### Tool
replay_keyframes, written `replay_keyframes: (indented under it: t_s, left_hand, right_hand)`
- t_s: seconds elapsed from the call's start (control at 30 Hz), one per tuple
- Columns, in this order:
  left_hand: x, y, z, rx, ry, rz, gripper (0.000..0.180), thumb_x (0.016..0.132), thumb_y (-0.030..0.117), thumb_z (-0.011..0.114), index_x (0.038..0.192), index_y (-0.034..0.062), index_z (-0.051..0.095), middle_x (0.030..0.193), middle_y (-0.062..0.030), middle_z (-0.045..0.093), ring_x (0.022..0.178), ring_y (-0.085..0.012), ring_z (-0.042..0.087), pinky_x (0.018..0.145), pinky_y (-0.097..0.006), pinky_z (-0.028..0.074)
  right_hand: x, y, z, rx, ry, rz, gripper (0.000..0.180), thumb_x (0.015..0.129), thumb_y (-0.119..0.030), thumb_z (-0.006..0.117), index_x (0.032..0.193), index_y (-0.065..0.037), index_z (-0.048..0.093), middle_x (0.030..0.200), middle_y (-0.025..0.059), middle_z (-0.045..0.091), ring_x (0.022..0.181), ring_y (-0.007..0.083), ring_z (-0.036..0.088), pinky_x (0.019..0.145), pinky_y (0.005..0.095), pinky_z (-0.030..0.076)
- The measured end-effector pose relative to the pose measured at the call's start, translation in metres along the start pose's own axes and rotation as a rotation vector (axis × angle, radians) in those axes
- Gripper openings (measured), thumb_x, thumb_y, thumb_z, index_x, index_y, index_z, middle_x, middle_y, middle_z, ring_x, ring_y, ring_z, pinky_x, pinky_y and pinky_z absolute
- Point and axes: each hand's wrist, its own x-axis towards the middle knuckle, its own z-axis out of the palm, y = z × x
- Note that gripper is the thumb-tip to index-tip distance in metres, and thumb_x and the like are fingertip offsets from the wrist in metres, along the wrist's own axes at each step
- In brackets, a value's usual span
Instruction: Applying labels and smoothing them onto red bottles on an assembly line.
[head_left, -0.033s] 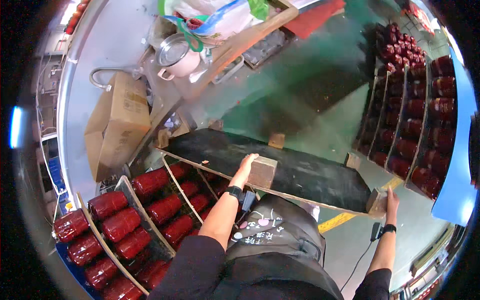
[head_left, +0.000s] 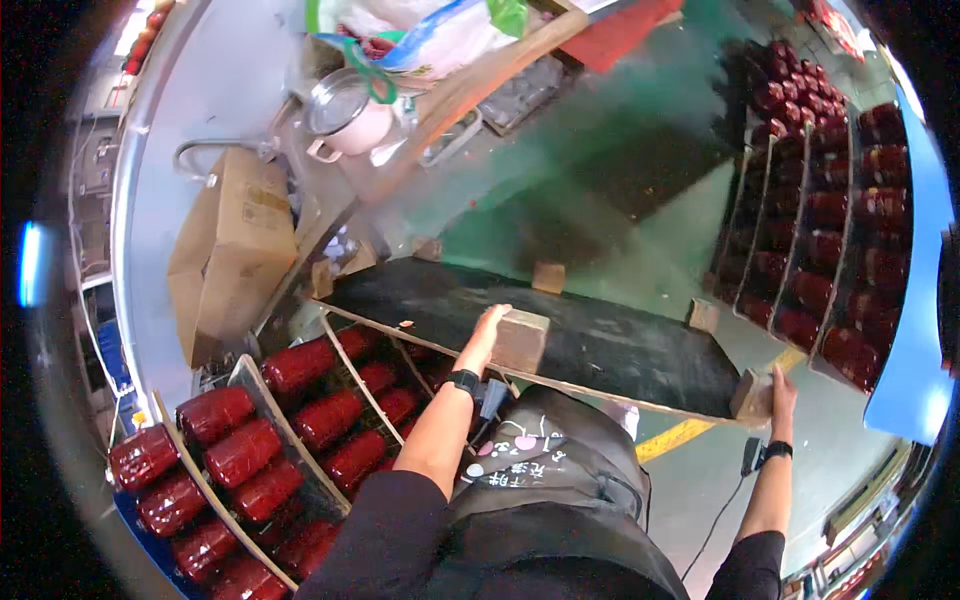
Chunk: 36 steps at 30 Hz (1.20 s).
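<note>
A long black board [head_left: 610, 345] with wooden blocks along its edges lies across in front of me. My left hand [head_left: 487, 335] is closed round the wooden block [head_left: 521, 342] at the middle of the near edge. At the near right corner, my right hand [head_left: 784, 400] grips the outer side of another wooden block [head_left: 752, 396]; its fingertips are partly hidden. Three more blocks stand along the far edge, one of them the middle block [head_left: 548, 277]. Just left of my left arm lie rows of dark red jars [head_left: 243, 452] with thin boards between the layers.
More stacked red jars [head_left: 828, 236] stand at the right, beside a blue panel [head_left: 925, 330]. At the far left are a cardboard box [head_left: 235, 255] and a workbench [head_left: 440, 110] with a pink pot [head_left: 360, 128]. A yellow line [head_left: 675, 440] runs on the floor.
The view has shifted very slightly. Both hands keep the same hold on the board's blocks.
</note>
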Motion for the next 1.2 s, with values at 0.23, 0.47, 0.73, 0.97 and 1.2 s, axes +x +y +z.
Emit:
replay_keyframes:
  t_s: [0.23, 0.47, 0.73, 0.97, 1.2]
  left_hand:
    - [-0.006, 0.03, -0.007, -0.024, 0.071, -0.163, 0.043, 0.077, 0.049, 0.061, 0.099, 0.0112, 0.061, 0.093, -0.0051, 0.061, 0.089, -0.0183, 0.056, 0.08, -0.033, 0.045]
    - [-0.006, 0.04, 0.012, -0.08, 0.016, -0.131, 0.046, 0.075, 0.048, 0.062, 0.099, 0.0093, 0.06, 0.095, -0.0082, 0.062, 0.091, -0.0231, 0.058, 0.082, -0.038, 0.045]
    - [0.015, 0.041, -0.012, -0.138, 0.049, -0.162, 0.041, 0.077, 0.047, 0.061, 0.095, 0.0112, 0.061, 0.093, -0.0067, 0.064, 0.086, -0.0235, 0.062, 0.08, -0.039, 0.049]
    - [0.033, 0.049, -0.011, -0.201, 0.058, -0.182, 0.051, 0.075, 0.05, 0.062, 0.106, 0.01, 0.057, 0.102, -0.0084, 0.06, 0.097, -0.0233, 0.056, 0.087, -0.039, 0.043]
    - [0.036, 0.099, -0.003, -0.214, 0.089, -0.072, 0.064, 0.078, 0.054, 0.059, 0.126, 0.0111, 0.051, 0.123, -0.0103, 0.053, 0.113, -0.0233, 0.049, 0.096, -0.041, 0.038]
  right_hand:
    - [0.009, -0.033, 0.026, -0.076, 0.09, -0.02, 0.046, 0.082, -0.045, 0.066, 0.104, -0.004, 0.069, 0.097, 0.0129, 0.069, 0.094, 0.0182, 0.063, 0.085, 0.0296, 0.046]
    - [0.017, -0.052, 0.022, -0.051, 0.13, -0.063, 0.061, 0.074, -0.055, 0.069, 0.104, -0.002, 0.068, 0.097, 0.0173, 0.068, 0.094, 0.0239, 0.064, 0.085, 0.0317, 0.046]
    - [0.043, -0.094, 0.035, -0.04, 0.125, -0.087, 0.068, 0.072, -0.06, 0.068, 0.106, -0.002, 0.067, 0.104, 0.0206, 0.066, 0.102, 0.0297, 0.062, 0.09, 0.0352, 0.045]
    - [0.076, -0.129, 0.024, 0.069, 0.109, -0.172, 0.057, 0.076, -0.047, 0.071, 0.107, 0.0, 0.066, 0.105, 0.017, 0.067, 0.1, 0.0221, 0.063, 0.089, 0.0307, 0.046]
    - [0.094, -0.222, 0.036, 0.087, 0.035, -0.303, 0.073, 0.075, -0.046, 0.072, 0.128, 0.0, 0.051, 0.124, 0.0194, 0.055, 0.116, 0.0254, 0.052, 0.1, 0.0337, 0.038]
